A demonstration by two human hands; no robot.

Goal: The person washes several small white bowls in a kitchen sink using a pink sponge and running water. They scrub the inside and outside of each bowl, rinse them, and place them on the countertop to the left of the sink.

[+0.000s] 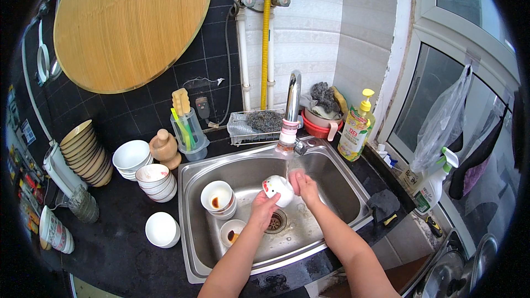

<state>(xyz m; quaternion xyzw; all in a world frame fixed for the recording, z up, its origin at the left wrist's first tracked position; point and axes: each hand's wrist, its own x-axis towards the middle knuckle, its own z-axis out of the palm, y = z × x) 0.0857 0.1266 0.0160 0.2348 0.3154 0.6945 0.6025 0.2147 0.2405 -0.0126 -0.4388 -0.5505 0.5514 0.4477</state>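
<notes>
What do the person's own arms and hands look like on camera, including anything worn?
The bare left forearm and bare right forearm show no sleeve, watch or bracelet. The ungloved left hand and ungloved right hand show no ring that I can make out.

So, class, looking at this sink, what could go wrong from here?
1. The patterned white bowl, held in the left hand under the faucet, could slip if wet and chip against the metal sink.
2. Swinging it leftward might knock the stacked white bowls in the sink.
3. The tall stack of tan bowls on the counter leans, so a bump might topple it.
</notes>
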